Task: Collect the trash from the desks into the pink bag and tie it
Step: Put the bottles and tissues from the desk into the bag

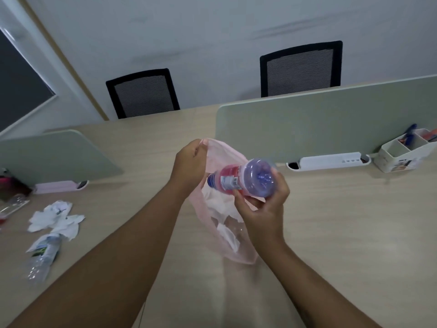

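A thin pink bag hangs open over the desk, with white crumpled paper showing through it. My left hand pinches the bag's rim at the top left. My right hand grips an empty plastic bottle with a red label and a blue cap, held on its side with the cap end pointing into the bag's mouth. On the desk at the left lie crumpled white tissues and a crushed clear bottle.
Green divider panels stand along the wooden desk. A white organiser with pens and a white cable box sit at the right. Two black mesh chairs stand behind. Dark and pink items lie at the far left edge.
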The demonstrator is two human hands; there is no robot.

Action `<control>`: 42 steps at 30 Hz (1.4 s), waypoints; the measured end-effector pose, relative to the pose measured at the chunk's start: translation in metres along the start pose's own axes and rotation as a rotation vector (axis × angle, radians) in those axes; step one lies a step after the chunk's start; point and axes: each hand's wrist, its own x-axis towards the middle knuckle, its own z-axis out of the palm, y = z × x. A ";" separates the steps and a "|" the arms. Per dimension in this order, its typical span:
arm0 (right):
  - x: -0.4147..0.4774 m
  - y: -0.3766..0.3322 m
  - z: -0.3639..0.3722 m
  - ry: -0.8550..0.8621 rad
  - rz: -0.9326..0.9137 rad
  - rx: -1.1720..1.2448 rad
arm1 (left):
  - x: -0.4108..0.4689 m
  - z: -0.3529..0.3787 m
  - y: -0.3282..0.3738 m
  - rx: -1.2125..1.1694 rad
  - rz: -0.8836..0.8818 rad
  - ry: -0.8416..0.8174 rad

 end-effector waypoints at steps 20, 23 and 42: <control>-0.018 0.105 -0.026 -0.108 0.724 -0.766 | -0.015 -0.030 0.004 0.024 0.030 0.024; -0.022 0.114 -0.029 0.021 0.928 -0.523 | -0.019 -0.032 0.005 0.016 0.037 0.025; -0.073 0.096 0.003 0.125 1.040 -0.366 | -0.038 -0.102 -0.013 -0.281 0.067 -0.092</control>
